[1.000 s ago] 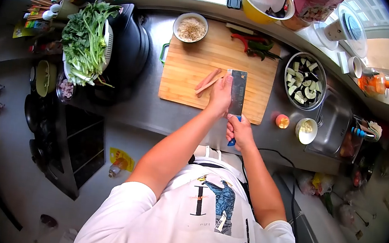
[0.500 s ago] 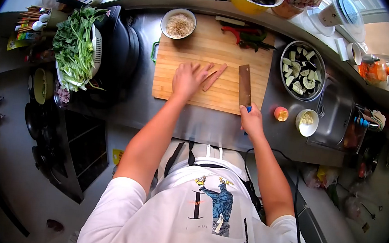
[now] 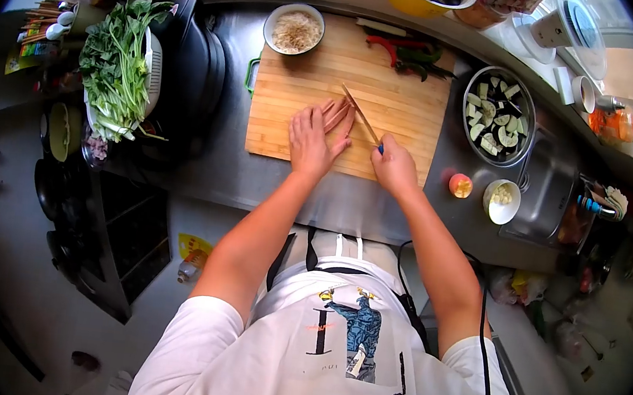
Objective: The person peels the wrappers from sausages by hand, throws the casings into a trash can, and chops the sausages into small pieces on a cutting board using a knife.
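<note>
On the wooden cutting board [image 3: 278,127], my left hand [image 3: 313,141] lies over pinkish strips [image 3: 334,114], pressing them down with its fingers close together and the thumb out to the right. My right hand [image 3: 397,164] is wrapped round the blue handle of a cleaver. The cleaver's blade [image 3: 362,115] stands edge-down and slants up to the left, its tip at the upper end of the strips, close to my left fingertips. Whether the edge touches the strips is too small to tell.
A bowl of pale shreds [image 3: 294,29] and red and green peppers [image 3: 411,54] sit at the board's far edge. Rightward are a bowl of cut eggplant [image 3: 497,117], a small garlic bowl [image 3: 500,200] and the sink [image 3: 548,185]. Leafy greens [image 3: 117,65] are at left.
My right hand has brought the cleaver leftward from the board's right side to the strips, turning the blade on edge. My left hand has shifted right onto the strips.
</note>
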{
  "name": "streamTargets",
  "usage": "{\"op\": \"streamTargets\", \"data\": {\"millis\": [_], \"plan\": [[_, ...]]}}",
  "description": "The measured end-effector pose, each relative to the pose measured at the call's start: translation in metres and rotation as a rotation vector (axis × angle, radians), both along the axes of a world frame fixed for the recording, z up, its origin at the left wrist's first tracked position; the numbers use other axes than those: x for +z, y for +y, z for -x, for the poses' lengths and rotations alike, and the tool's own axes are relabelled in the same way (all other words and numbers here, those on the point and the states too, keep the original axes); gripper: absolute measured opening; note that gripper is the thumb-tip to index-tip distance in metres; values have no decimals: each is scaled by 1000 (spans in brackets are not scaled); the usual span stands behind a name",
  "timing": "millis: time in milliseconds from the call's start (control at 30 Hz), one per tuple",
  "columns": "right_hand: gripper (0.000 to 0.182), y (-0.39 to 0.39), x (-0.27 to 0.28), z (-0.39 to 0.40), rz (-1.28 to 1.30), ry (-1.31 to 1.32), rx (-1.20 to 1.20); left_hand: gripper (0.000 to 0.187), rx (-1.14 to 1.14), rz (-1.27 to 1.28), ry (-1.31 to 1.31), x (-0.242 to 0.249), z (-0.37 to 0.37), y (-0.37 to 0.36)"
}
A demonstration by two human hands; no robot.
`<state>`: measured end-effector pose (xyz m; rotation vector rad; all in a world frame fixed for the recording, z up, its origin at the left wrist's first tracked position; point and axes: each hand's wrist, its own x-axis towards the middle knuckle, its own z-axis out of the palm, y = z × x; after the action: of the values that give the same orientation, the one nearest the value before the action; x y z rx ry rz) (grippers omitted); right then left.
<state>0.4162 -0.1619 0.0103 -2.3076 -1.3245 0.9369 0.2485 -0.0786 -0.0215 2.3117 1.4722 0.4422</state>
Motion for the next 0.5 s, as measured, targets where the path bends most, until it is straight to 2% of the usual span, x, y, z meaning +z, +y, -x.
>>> {"op": "streamTargets", "data": {"millis": [33, 200, 233, 300, 333, 400, 500], "plan": [[21, 0, 3, -1, 1, -7, -29, 85, 9, 3, -1, -1, 1, -1], [21, 1, -5, -4, 44, -3, -124, 60, -16, 21, -42, -11, -2, -1], [21, 1, -9, -5, 15, 21, -102, 60, -14, 22, -44, -13, -2, 1], [21, 1, -9, -5, -13, 45, -77, 55, -197, 39, -55, -20, 0, 3], [21, 2, -5, -5, 5, 31, -103, 55, -194, 40, -56, -25, 0, 4], [21, 2, -3, -5, 27, 15, -128, 56, -400, 25, -102, -30, 1, 5], [23, -4, -4, -8, -43, 53, -258, 57, -391, -6, -116, -21, 2, 2]]}}
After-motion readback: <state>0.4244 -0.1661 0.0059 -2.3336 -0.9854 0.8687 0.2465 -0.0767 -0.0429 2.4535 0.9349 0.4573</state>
